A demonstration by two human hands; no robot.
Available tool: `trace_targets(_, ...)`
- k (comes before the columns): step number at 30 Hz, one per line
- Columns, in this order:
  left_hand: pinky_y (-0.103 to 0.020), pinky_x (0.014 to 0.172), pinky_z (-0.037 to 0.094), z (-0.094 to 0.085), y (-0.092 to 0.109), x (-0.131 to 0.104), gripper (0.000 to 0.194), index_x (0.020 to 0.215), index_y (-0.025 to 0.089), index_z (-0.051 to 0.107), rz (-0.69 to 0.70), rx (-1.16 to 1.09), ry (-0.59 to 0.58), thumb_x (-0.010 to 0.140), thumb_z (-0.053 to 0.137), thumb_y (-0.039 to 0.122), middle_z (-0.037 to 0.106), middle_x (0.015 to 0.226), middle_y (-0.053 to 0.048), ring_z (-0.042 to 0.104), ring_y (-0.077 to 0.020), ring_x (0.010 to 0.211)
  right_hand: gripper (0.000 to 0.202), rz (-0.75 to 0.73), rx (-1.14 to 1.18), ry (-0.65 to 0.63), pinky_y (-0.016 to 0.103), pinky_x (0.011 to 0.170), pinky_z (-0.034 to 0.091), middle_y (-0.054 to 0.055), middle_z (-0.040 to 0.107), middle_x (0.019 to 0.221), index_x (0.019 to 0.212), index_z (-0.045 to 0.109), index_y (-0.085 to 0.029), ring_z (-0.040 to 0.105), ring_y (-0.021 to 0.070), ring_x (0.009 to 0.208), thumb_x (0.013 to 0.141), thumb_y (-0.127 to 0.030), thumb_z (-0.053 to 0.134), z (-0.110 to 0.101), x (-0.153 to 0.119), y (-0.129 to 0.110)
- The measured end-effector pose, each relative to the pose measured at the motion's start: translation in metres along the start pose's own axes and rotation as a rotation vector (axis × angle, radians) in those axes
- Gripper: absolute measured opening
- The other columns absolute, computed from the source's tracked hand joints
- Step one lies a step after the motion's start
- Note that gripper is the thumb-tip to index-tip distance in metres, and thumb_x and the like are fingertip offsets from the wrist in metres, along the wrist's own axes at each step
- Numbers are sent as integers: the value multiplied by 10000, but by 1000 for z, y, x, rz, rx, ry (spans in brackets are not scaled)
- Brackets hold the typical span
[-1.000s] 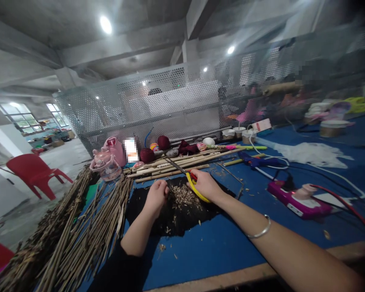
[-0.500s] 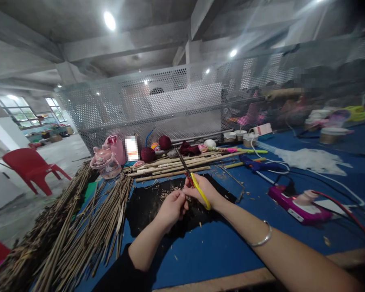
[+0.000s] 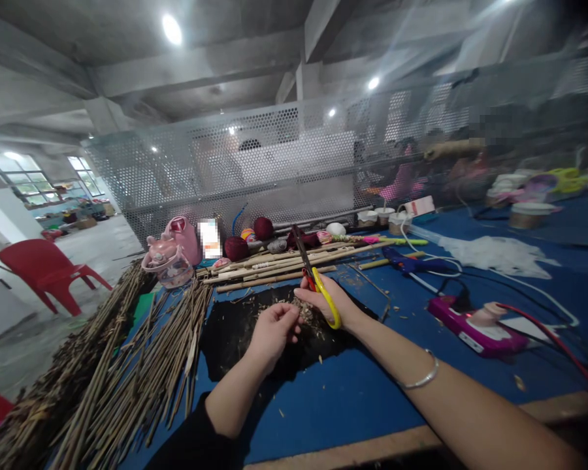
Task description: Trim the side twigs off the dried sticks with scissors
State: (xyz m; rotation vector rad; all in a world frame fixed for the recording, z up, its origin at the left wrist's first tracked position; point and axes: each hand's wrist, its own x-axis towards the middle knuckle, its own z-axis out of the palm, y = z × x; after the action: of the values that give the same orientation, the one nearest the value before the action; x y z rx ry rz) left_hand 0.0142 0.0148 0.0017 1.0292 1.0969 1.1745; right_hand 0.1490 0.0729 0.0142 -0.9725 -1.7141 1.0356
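My right hand holds a pair of scissors with yellow and red handles, the dark blades pointing up and away. My left hand is closed in a pinch just left of it; anything between its fingertips is too small to make out. A small gap separates the two hands. Beneath them a black cloth lies on the blue table, and a heap of small dry brownish bits is on it between and behind the hands.
Thin dry stalks cover the table's left side. Bamboo-like sticks and dark red yarn balls lie at the back before a perforated metal screen. Rightward are a blue glue gun, a purple power strip and cables.
My right hand has drawn slightly away from my left hand, and the scissors now stand more upright. My left hand stays pinched in nearly the same place.
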Motion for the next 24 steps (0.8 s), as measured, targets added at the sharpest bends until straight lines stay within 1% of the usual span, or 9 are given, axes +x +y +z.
trace_targets(2, -153, 414, 360, -1, 4, 0, 324, 734, 126, 549, 34, -56, 88, 612, 655, 407, 554, 637, -4, 469, -57, 487, 301, -6, -169, -57, 206, 516, 331, -54, 434, 600, 708, 435, -180, 380, 81, 533, 683, -452, 562, -4, -1, 0)
trace_targets(4, -148, 406, 351, -2, 7, -1, 323, 754, 132, 547, 76, -95, 163, 619, 649, 406, 548, 632, 4, 467, -59, 486, 335, 6, -346, -117, 202, 505, 317, -45, 462, 622, 725, 444, -185, 386, 87, 542, 670, -488, 576, -7, -2, 0)
trace_targets(6, -139, 404, 341, -5, 9, -1, 312, 766, 135, 540, 123, -117, 211, 635, 639, 401, 541, 626, 11, 468, -59, 494, 372, 11, -478, -155, 202, 513, 316, -28, 502, 669, 774, 460, -190, 415, 99, 568, 645, -509, 601, -9, -4, 0)
trace_targets(8, -131, 406, 333, -6, 9, 0, 297, 767, 136, 531, 165, -124, 239, 654, 626, 393, 537, 627, 12, 472, -58, 504, 408, -11, -544, -175, 207, 538, 326, -6, 537, 729, 837, 468, -195, 453, 117, 611, 639, -524, 606, -9, -6, -1)
trace_targets(12, -127, 412, 326, -7, 9, 0, 271, 750, 133, 523, 204, -93, 247, 681, 603, 383, 534, 627, 12, 458, -52, 505, 454, -77, -600, -182, 217, 581, 337, 23, 566, 800, 899, 473, -198, 489, 138, 662, 631, -539, 609, -6, -10, -4)
trace_targets(16, -134, 419, 323, -5, 9, -1, 245, 724, 131, 523, 246, -27, 223, 707, 579, 368, 512, 602, 21, 432, -49, 495, 456, -81, -614, -192, 209, 557, 327, 27, 579, 793, 910, 492, -196, 495, 138, 649, 635, -542, 602, -5, -11, -6)
trace_targets(20, -144, 423, 325, -5, 10, -2, 238, 714, 132, 527, 287, 17, 226, 713, 572, 366, 505, 589, 23, 434, -58, 503, 438, -61, -611, -202, 201, 534, 314, 19, 593, 746, 888, 521, -193, 495, 131, 618, 630, -535, 610, -5, -10, -5)
trace_targets(24, -150, 430, 326, -7, 9, 0, 245, 681, 137, 513, 308, 30, 245, 712, 571, 373, 500, 580, 30, 432, -57, 497, 411, -56, -583, -183, 197, 525, 309, 8, 585, 694, 821, 555, -181, 478, 123, 603, 616, -532, 620, -5, -9, -1)
